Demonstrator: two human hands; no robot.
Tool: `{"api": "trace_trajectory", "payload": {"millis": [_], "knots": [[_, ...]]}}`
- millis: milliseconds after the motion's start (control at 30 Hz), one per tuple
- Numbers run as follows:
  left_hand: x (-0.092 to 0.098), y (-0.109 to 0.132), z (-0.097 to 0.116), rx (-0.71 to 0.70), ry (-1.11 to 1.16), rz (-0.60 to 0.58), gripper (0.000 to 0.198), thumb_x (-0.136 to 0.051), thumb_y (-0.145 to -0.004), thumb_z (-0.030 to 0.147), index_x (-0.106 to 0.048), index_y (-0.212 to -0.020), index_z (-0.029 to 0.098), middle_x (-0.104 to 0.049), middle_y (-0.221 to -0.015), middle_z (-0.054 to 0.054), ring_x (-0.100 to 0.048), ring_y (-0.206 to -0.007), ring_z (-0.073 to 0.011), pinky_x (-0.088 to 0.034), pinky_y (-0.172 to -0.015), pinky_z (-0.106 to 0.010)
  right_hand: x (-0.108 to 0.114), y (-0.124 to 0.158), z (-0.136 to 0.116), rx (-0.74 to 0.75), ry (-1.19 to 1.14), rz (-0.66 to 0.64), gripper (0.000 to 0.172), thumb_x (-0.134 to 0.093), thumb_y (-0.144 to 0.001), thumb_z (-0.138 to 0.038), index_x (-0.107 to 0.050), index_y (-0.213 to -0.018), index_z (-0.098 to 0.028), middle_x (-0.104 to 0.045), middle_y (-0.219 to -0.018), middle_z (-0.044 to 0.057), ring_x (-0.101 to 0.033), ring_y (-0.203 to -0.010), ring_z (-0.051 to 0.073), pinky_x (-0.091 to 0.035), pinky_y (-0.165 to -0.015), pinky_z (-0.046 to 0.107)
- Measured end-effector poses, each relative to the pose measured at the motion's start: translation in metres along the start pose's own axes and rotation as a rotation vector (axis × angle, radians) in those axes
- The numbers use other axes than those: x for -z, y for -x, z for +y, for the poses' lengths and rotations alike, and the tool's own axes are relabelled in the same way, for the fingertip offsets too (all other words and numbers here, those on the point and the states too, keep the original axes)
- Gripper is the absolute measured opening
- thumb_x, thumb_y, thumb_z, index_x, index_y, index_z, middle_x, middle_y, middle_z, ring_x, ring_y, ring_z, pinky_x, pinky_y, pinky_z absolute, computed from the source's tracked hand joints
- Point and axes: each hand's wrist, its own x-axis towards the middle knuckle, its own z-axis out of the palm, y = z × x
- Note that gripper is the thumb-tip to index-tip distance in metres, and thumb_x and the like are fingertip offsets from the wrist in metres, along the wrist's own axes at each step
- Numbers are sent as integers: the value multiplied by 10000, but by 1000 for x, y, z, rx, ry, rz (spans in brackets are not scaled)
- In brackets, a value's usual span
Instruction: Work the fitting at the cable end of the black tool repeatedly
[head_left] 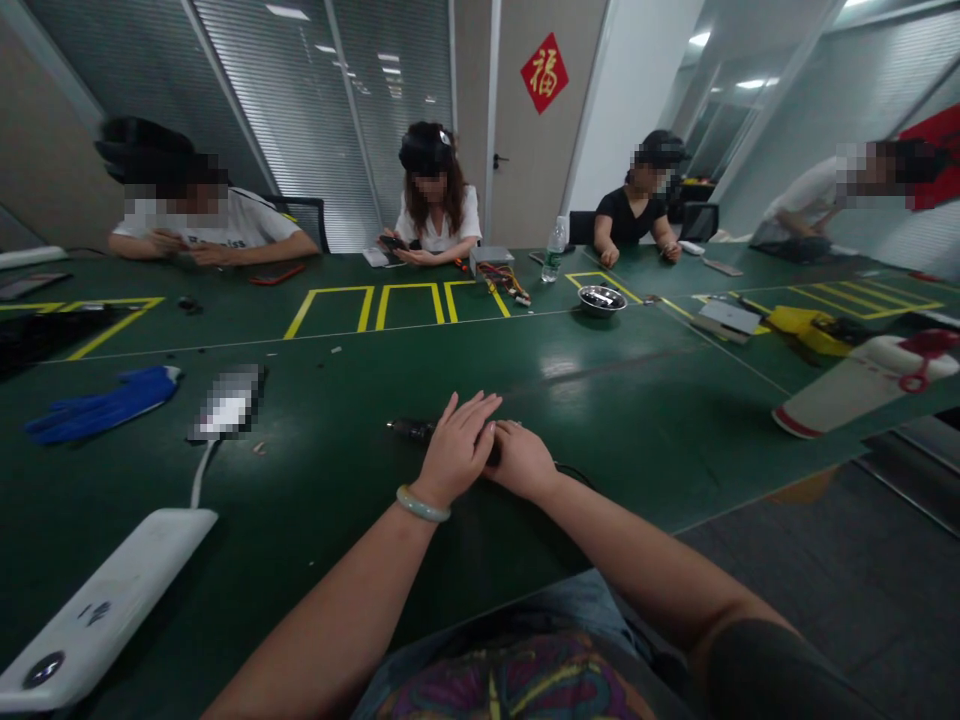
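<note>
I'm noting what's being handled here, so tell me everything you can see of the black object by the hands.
The black object lies roughly level on or just above the green tabletop, in front of the wearer. Its exposed end is slim, dark and perhaps plastic, with a small, bright, metallic-looking tip pointing to picture left. The left hand covers the part to the right, so its full shape and any link to the dark cable near the right hand cannot be told.

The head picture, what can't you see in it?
Head view, hidden: part of the dark thing, behind the left hand and right hand.
Head view, blurred: what the small screen shows, under blocks.
Head view, cut off: the white device's corner, by the left edge.
Head view, too small: what lies in the metal bowl.
</note>
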Motion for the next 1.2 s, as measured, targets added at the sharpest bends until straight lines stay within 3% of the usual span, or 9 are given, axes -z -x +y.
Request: {"api": "trace_trajectory", "payload": {"millis": [100, 200, 300, 433, 500, 633, 833, 1033, 1200], "knots": [[-3, 0, 1, -13, 23, -29, 423, -295, -970, 242, -431, -1369, 218, -478, -1411, -19, -366, -1349, -163, -196, -1175, -441, 10, -3, 3, 36, -49, -4, 524, -664, -768, -353, -547, -1220, -114, -583, -1200, 145, -532, -1110, 248, -387, -989, 395], [-2, 0, 2, -32, 34, -64, 430, -309, -963, 254, -425, -1376, 222, -479, -1409, -30, -375, -1345, -178, -240, -1158, -456, 40, 10, 12, 32, -76, 21, 673, -665, -780, -437, -448, -1347, -147, -505, -1314, 141, -472, -1191, 263, -353, -1020, 405], [1, -1, 6, -89, 44, -112, 418, -376, -947, 293, -452, -1354, 234, -481, -1406, -37, -376, -1345, -195, -246, -1152, -474, 79, 42, 28, -145, -29, 25, 445, -554, -867, -461, -573, -1222, -194, -594, -1149, 101, -551, -1053, 223, -408, -919, 355], [-6, -1, 14, -212, 59, -216, 382, -495, -895, 313, -527, -1271, 254, -483, -1403, -26, -367, -1349, -197, -233, -1158, -456, 112, 98, 49, -372, 37, -178, 321, -570, -835, -501, -680, -961, -227, -627, -902, 47, -592, -786, 174, -431, -703, 285], [-17, -1, 18, -234, 51, -253, 362, -526, -878, 293, -547, -1238, 259, -492, -1394, -17, -386, -1334, -188, -237, -1157, -428, 115, 121, 54, -399, 46, -262, 299, -622, -794, -486, -683, -952, -240, -623, -885, 38, -589, -754, 168, -428, -680, 276], [-39, -5, 26, -175, -3, -275, 292, -531, -881, 262, -578, -1169, 243, -587, -1273, -28, -516, -1194, -192, -310, -1103, -407, 103, 139, 53, -372, 76, -277, 188, -577, -831, -374, -708, -892, -254, -627, -882, 33, -591, -762, 160, -422, -692, 270], [-42, -10, 26, -151, -22, -302, 213, -527, -883, 269, -606, -1079, 244, -661, -1083, -28, -591, -1018, -200, -443, -905, -366, 98, 104, 56, -415, -16, -124, 192, -601, -806, -395, -716, -791, -242, -664, -797, 11, -592, -685, 143, -400, -604, 251], [-31, -8, 8, -80, -89, -278, 209, -571, -844, 293, -610, -1044, 244, -673, -1043, -27, -603, -979, -215, -449, -864, -369, 80, 48, 61, -371, -361, -52, 281, -596, -816, -453, -702, -894, -204, -681, -714, -7, -598, -622, 124, -415, -569, 221], [-31, -6, 6, -62, -129, -273, 194, -602, -834, 303, -596, -1022, 252, -660, -1081, -24, -588, -1027, -218, -438, -887, -376, 55, 22, 68, -318, -428, -48, 195, -631, -802, -375, -710, -901, -226, -709, -798, -10, -624, -695, 124, -435, -612, 212]]}}
